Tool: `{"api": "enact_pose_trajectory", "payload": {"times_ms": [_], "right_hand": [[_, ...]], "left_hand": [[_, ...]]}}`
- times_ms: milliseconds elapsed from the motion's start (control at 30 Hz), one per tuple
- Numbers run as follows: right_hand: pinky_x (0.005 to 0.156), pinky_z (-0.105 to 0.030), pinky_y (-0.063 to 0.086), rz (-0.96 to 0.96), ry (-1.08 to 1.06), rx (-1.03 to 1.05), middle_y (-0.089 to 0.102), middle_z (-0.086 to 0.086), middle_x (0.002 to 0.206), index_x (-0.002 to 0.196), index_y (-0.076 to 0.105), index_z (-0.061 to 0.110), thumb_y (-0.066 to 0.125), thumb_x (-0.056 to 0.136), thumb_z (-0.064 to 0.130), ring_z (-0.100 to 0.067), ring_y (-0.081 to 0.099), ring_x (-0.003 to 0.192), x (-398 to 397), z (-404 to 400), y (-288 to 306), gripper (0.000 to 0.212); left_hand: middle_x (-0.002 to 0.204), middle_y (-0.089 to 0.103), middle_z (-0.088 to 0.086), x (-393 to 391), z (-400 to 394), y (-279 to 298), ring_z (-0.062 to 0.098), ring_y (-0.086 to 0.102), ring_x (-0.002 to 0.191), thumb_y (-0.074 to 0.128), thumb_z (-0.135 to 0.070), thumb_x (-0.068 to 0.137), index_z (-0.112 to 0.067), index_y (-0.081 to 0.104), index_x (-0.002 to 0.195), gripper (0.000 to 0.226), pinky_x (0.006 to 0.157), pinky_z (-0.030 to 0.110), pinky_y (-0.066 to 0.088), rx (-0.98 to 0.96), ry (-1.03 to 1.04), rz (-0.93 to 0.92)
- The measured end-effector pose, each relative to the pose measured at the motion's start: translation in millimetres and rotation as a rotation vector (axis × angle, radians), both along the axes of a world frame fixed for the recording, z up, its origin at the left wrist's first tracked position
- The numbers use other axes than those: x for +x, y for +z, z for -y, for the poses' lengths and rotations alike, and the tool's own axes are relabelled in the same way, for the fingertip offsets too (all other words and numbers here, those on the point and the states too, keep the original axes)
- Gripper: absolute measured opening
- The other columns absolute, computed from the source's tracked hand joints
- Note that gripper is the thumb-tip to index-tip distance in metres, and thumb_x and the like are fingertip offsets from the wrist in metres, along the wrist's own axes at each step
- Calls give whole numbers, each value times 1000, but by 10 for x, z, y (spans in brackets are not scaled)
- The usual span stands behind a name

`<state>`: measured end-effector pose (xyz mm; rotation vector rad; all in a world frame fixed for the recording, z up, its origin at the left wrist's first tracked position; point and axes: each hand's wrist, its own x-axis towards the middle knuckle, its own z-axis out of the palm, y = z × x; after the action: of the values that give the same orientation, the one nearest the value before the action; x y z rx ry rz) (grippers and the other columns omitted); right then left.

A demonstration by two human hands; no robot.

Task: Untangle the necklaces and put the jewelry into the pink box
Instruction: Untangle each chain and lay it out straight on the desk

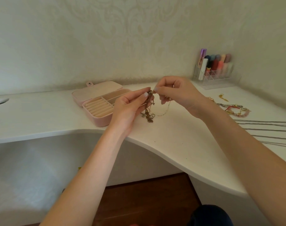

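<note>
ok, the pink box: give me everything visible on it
The pink box sits open on the white desk, left of the hands, its lid folded back flat behind it with a snap tab at the far edge. It looks like soft pink leatherette with a beige lining. The near section holds a row of ring rolls; behind are open compartments. No jewelry is visible inside. The left hand overlaps its right end in view; contact cannot be told.

1. The open box (96, 110) sat on the desk (179, 144) just left of your left hand (131, 105).
2. The tangled necklaces (149, 111) hung between your hands, reaching the desk.
3. Loose jewelry (233, 108) lay right of your right hand (176, 92), the organizer (215, 74) behind it.
</note>
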<state>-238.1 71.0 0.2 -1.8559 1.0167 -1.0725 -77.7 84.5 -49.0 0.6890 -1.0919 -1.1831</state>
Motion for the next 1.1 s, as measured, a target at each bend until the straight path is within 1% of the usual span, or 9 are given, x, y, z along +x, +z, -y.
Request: {"api": "enact_pose_trajectory", "payload": {"times_ms": [100,167,267,333,433,600,833,933,1100], "right_hand": [[60,-14,46,-42,51,-29,65,9,60,80,66,7,65,87,9,-5,57,57,9,-19,-10,7],[65,-15,48,-78,41,-44,67,3,67,84,68,4,67,86,10,-5,58,63,6,-22,-21,6],[70,-19,45,-213,-11,-78,69,0,75,81,72,11,71,83,23,-6,58,70,-8,-9,-37,12],[69,-16,44,-275,-54,-70,71,7,78,79,74,19,67,85,37,-6,60,71,-15,4,-49,20],[65,-8,45,-172,-144,-70,73,2,87,84,72,15,62,88,42,-6,66,72,-10,42,-64,29],[73,-18,45,-184,-57,5,72,3,88,88,70,18,68,85,33,-7,69,75,32,40,-117,16],[59,-9,45,-127,-17,1,67,3,77,80,66,17,66,88,19,-4,64,64,36,20,-97,9],[63,-15,47,-102,-34,-4,68,3,76,81,63,16,64,90,19,-5,64,64,23,20,-76,9],[81,-31,54,64,-61,124,68,0,80,85,58,12,54,95,17,-12,66,72,26,15,-24,11]], "left_hand": [[83,74,2,-8,-4,2,12,69,77,58,2,87,-8,68,101,20,77,22,55,14,31,8],[84,74,-1,-17,-10,11,11,69,78,59,1,88,-10,68,102,21,77,21,55,17,49,3],[85,74,-2,-20,-22,20,10,69,81,59,0,88,-11,68,103,21,78,20,54,15,56,-4],[86,74,-2,-11,-28,20,11,69,84,60,0,87,-12,69,101,20,79,21,54,11,56,6],[87,74,-1,-11,-32,18,11,68,86,64,-1,84,-13,71,98,20,78,20,53,12,79,27],[81,74,-6,-25,-50,28,5,68,80,64,1,84,-12,69,99,20,74,16,51,-20,88,56],[76,73,-5,-21,-48,29,6,67,74,65,0,83,-13,70,92,17,71,18,52,-31,118,78],[73,71,-6,-12,-43,22,5,65,71,66,3,81,-15,70,88,19,71,19,52,-36,140,89],[72,71,-3,-15,-49,22,9,66,73,63,7,83,-12,70,86,21,74,21,54,-48,147,105]]}}
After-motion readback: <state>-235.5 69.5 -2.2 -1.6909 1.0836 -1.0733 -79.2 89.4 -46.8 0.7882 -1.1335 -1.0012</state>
